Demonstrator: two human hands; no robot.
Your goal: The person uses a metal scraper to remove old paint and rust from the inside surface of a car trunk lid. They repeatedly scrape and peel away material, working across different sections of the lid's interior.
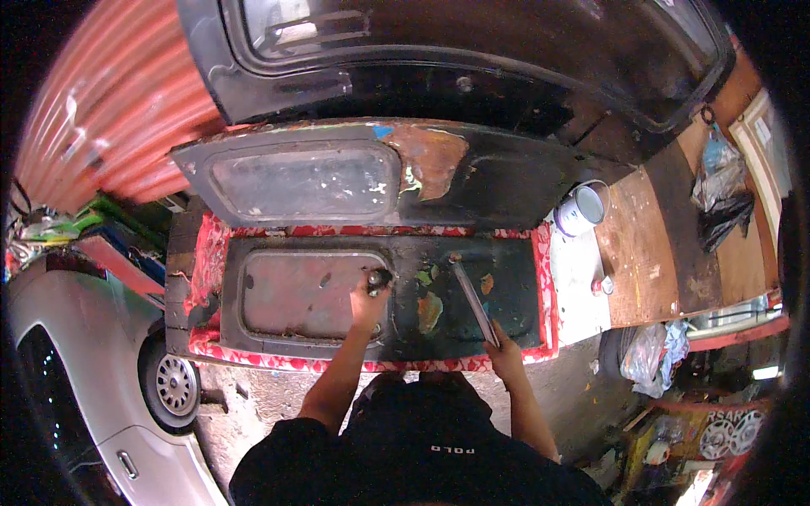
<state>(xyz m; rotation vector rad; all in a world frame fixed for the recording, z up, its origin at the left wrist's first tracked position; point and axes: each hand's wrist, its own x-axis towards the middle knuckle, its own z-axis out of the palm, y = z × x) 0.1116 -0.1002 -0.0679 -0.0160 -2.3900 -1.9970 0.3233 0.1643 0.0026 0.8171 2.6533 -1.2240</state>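
Note:
A dark metal panel with two recessed areas lies flat in front of me; its left recess is dull reddish grey. Over that recess's right side, my left hand is closed around a dark rounded thing with a shiny spot, whose kind I cannot make out. My right hand, at the panel's near right, grips the near end of a long, narrow metal bar. The bar slants away over the right recess; whether it touches the panel I cannot tell. Rusty, flaking patches mark the panel's middle.
Red-and-white patterned cloth borders the panel. Behind it leans a second dark panel with peeling paint. A paint can stands right, beside a wooden board. A silver car is at left; a large black vehicle panel rises behind.

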